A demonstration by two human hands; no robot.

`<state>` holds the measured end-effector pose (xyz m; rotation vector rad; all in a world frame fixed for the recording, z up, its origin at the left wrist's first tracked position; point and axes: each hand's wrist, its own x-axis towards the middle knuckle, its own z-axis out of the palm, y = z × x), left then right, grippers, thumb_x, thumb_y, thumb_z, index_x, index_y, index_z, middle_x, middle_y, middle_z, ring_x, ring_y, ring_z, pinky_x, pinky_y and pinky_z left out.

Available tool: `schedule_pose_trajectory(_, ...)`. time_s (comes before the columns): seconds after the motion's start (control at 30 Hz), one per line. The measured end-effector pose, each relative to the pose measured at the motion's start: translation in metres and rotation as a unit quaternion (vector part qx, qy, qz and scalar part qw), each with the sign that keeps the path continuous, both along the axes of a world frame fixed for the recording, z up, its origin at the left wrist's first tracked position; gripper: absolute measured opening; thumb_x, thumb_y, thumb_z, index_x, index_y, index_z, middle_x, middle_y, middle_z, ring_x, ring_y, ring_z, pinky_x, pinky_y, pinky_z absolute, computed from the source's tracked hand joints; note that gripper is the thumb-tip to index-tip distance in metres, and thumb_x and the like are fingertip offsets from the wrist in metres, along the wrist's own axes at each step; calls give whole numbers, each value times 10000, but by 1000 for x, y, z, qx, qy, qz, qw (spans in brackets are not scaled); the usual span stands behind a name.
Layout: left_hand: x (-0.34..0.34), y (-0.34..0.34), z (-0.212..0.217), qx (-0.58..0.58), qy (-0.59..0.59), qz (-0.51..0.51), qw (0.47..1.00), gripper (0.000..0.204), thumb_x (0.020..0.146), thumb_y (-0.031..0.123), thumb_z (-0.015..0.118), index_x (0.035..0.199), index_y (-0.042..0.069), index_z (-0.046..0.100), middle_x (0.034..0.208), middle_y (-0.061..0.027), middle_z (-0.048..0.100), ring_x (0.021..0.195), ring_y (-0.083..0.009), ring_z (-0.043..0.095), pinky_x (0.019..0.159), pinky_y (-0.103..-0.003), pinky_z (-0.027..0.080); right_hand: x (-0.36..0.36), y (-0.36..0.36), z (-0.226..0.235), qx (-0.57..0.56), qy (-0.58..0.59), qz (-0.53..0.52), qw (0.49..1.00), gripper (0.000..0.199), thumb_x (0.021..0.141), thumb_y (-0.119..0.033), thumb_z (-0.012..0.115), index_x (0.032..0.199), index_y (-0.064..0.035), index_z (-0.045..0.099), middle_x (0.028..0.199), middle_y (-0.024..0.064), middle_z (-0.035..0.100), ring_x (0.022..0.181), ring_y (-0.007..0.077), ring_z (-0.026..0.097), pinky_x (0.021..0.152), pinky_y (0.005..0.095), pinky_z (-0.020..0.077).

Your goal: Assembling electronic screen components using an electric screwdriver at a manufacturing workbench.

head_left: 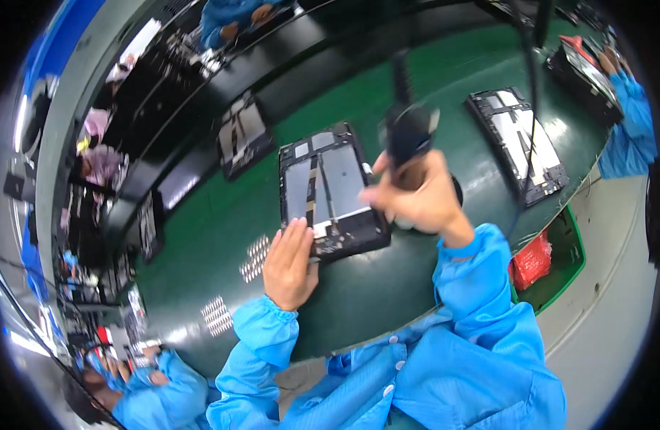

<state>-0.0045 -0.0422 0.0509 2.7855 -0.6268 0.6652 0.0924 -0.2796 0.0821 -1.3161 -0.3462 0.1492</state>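
Observation:
An opened tablet (330, 188), black-framed with grey inner plates and a thin ribbon strip, lies on the green belt (222, 222). My left hand (290, 264) rests flat at its near left corner, fingers pressing the frame's edge. My right hand (416, 197) is closed around a black powered screwdriver (409, 132) held upright over the tablet's right edge; the tool is blurred. A cable runs up from it. Both forearms wear blue sleeves.
Another opened tablet (520, 143) lies further right on the belt, and a third (242, 135) lies at the back left. A co-worker's blue-sleeved arm (631, 107) handles a device at the far right. Another person's blue sleeves (150, 387) show lower left. A red bag (532, 261) sits in a green bin.

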Motion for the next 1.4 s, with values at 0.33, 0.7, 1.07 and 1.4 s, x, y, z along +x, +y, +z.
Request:
schedule_pose_trajectory(0.33, -103, 18, -36, -318, 161, -45, 933, 627, 669, 79, 781, 1220, -66, 521, 1296, -236, 500, 1225, -347, 483, 1027, -443, 373, 38, 54, -11, -9, -109, -142, 984, 259, 717, -50, 778, 844, -2, 558, 591, 20, 570, 448, 91, 525, 420, 230, 410)
schedule_pose_trajectory(0.7, -78, 7, -51, -494, 172, -26, 852, 497, 820, 35, 627, 1280, -71, 471, 1362, -241, 432, 1317, -333, 355, 1065, -378, 305, 50, 67, -28, 12, -144, -189, 971, 233, 737, -22, 752, 870, 7, 562, 597, 35, 580, 463, 109, 539, 451, 239, 422)
schedule_pose_trajectory(1.07, -79, 8, -54, -403, 128, 10, 906, 483, 783, 11, 644, 1243, -58, 514, 1326, -245, 471, 1277, -364, 412, 1046, -405, 339, 42, 1, -6, -3, -191, -230, 954, 252, 742, -20, 747, 910, 19, 563, 582, 28, 572, 473, 109, 543, 458, 231, 415)
schedule_pose_trajectory(1.4, -6, -42, -7, -182, 38, -156, 970, 274, 673, 5, 737, 928, -37, 647, 1019, -169, 650, 904, -302, 642, 793, -412, 498, 28, -40, -7, 54, -168, -184, 967, 232, 734, 16, 737, 866, 1, 547, 582, 49, 576, 453, 114, 544, 428, 227, 410)
